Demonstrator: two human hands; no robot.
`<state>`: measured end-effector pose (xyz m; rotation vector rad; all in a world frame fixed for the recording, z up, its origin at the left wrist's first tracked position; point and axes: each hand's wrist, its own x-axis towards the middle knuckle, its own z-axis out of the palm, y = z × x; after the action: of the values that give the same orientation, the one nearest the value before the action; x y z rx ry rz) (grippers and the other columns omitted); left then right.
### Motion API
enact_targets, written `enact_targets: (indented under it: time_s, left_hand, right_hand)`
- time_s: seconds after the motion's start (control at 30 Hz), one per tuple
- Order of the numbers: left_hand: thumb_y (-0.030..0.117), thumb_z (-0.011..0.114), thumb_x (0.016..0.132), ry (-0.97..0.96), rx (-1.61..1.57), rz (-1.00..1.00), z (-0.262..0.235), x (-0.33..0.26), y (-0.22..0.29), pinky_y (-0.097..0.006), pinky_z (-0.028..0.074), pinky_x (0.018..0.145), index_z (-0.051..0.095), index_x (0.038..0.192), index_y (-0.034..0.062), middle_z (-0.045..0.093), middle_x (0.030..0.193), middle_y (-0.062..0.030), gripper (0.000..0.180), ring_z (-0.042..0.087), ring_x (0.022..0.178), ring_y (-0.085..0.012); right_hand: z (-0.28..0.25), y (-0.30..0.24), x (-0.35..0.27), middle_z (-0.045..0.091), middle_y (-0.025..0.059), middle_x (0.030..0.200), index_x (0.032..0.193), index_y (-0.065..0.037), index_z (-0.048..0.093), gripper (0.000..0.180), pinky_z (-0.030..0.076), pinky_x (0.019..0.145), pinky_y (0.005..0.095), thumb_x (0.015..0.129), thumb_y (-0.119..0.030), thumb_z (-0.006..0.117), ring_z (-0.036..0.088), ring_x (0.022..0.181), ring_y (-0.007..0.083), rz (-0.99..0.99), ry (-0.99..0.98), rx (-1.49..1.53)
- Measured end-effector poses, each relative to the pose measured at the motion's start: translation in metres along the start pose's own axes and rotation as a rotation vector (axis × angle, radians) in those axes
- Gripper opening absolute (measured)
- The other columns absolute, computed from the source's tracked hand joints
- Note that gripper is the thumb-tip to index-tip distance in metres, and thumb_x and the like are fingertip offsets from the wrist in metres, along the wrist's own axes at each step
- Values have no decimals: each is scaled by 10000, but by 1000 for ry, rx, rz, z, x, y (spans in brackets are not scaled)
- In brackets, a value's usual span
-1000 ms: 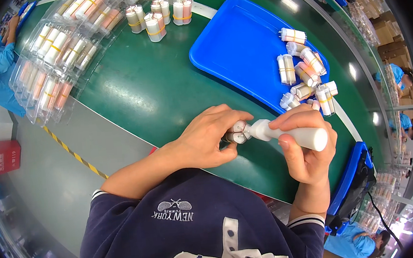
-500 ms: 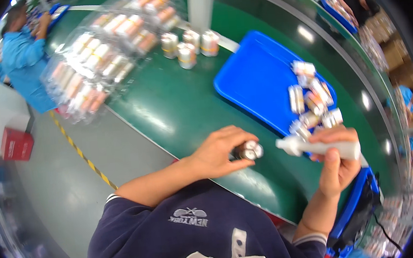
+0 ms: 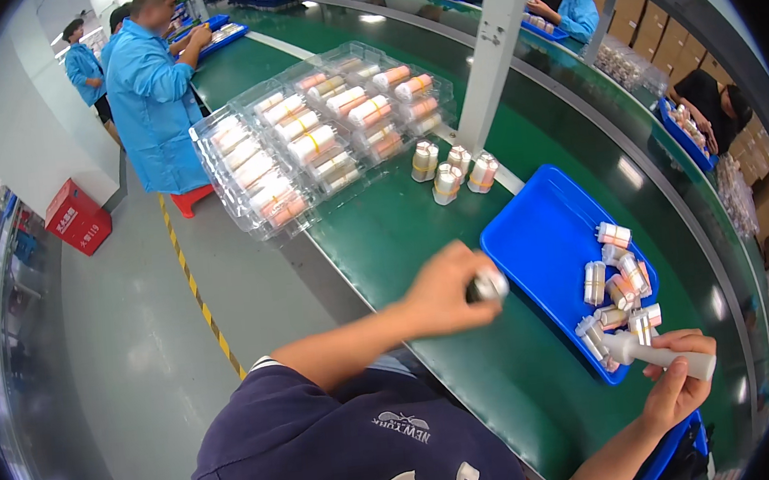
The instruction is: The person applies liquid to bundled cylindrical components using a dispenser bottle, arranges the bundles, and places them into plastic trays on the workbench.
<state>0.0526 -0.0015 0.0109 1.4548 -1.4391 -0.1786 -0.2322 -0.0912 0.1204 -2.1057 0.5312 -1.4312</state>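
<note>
The person's left hand (image 3: 444,291) is stretched out over the green conveyor belt (image 3: 384,231), fingers curled closed around a small silvery cap (image 3: 489,286) that pokes out at the thumb side, just short of the near-left edge of the blue tray (image 3: 540,235). The right hand (image 3: 680,379) sits lower, near the tray's front corner, wrapped shut around a white tube (image 3: 664,354) held roughly level, its nozzle end pointing left. Loose little bottles (image 3: 617,288) lie heaped on the right part of the tray. Farther up the belt four more bottles (image 3: 450,170) stand upright beside a white post (image 3: 496,47), and clear plastic trays of packed bottles (image 3: 321,140) overhang the belt's left edge
</note>
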Motion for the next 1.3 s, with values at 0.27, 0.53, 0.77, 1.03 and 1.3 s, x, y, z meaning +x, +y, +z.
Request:
enact_targets:
  time_s: [0.27,0.53,0.77,1.03,1.3]
  left_hand:
    - [144,777,641,379,212,-212,-75,52,-95,-322,484,631,616,910,16,628,765,-99,339,594,665,-213]
    - [157,827,619,187,331,-361,-75,55,-111,-319,509,618,599,965,8,637,755,-88,441,618,657,-187]
    - [-9,683,768,293,286,-146,-55,19,-65,-240,488,573,571,946,-22,590,865,-89,211,593,649,-132]
    - [8,638,765,-354,110,335,55,87,17,-347,490,789,609,1018,41,611,1020,-120,258,586,930,-283]
    - [-63,624,698,-618,291,621,138,106,28,-376,477,843,567,1092,70,539,1142,-95,420,542,981,-298]
  right_hand:
    - [-39,7,4,550,165,860,959,30,470,359,344,443,141,947,-329,477,454,568,83,-53,118,-72]
    - [-82,4,-11,535,206,921,999,57,466,300,335,478,138,961,-236,421,435,602,86,-76,292,-58]
    - [-102,-6,-6,542,246,927,1015,99,499,311,344,511,160,967,-189,389,434,642,119,-200,311,89]
    - [-110,-26,-6,529,226,945,1035,59,473,316,355,533,165,980,-217,330,435,655,104,-217,267,25]
    - [-100,-26,-3,588,229,829,968,74,505,339,374,464,157,979,-237,371,443,520,81,-276,348,-51]
